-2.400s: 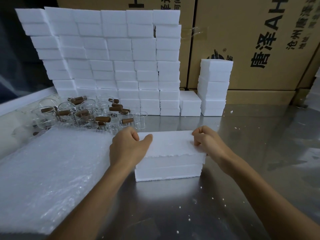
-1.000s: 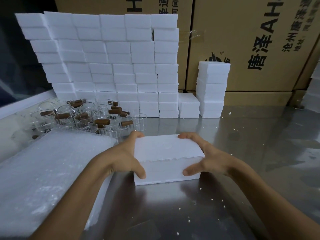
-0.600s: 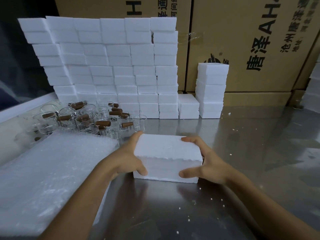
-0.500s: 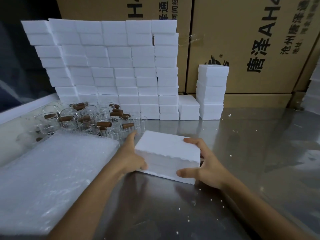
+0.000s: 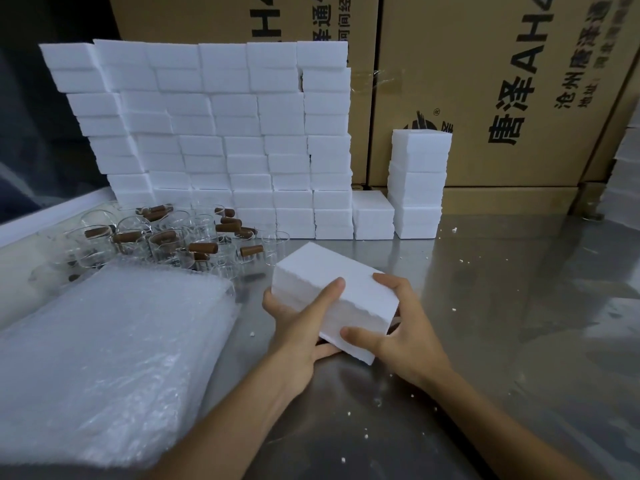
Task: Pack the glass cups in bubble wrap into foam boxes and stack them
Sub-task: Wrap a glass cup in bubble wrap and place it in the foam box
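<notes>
Head view: left hand (image 5: 298, 327) and right hand (image 5: 405, 334) grip closed foam box (image 5: 332, 292), tilted off worktop (image 5: 485, 306). Squeezing may crack foam; a slip could pop the lid.

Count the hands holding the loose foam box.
2. The left hand grips the foam box at its near left end; the right hand grips its near right corner.

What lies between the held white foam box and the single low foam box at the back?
Head view: only bare steel table between the white foam box and the low foam box.
</notes>
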A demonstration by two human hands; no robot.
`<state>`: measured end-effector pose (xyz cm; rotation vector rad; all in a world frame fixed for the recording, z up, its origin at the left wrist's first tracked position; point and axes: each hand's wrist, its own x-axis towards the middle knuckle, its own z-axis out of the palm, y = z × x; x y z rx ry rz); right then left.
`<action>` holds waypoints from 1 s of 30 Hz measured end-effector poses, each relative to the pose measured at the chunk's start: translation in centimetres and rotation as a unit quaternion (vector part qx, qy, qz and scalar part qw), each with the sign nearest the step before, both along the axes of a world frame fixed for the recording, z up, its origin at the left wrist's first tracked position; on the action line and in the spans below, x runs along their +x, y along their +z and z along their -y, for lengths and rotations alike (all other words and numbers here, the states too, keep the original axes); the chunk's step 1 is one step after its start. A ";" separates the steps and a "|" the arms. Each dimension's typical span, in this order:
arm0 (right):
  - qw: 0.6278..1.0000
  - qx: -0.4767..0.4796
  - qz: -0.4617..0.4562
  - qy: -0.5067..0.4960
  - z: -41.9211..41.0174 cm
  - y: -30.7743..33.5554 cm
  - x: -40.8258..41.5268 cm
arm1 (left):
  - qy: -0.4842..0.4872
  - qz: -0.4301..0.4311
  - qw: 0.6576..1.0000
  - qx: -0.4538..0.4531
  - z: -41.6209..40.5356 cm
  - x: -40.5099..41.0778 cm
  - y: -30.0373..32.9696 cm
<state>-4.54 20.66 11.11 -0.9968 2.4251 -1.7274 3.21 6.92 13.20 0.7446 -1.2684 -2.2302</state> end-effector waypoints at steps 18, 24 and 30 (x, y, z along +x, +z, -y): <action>0.876 0.157 -0.455 0.037 -0.2 1.1 0.9 | -0.081 0.074 0.986 -0.124 4.3 0.6 0.9; 0.876 0.146 -0.460 -0.013 0.4 1.0 1.1 | -0.053 0.068 0.986 -0.145 3.8 0.1 -0.1; 0.865 0.142 -0.472 -0.095 -0.5 4.5 -4.0 | 0.034 0.066 0.929 -0.362 2.2 -0.7 -3.0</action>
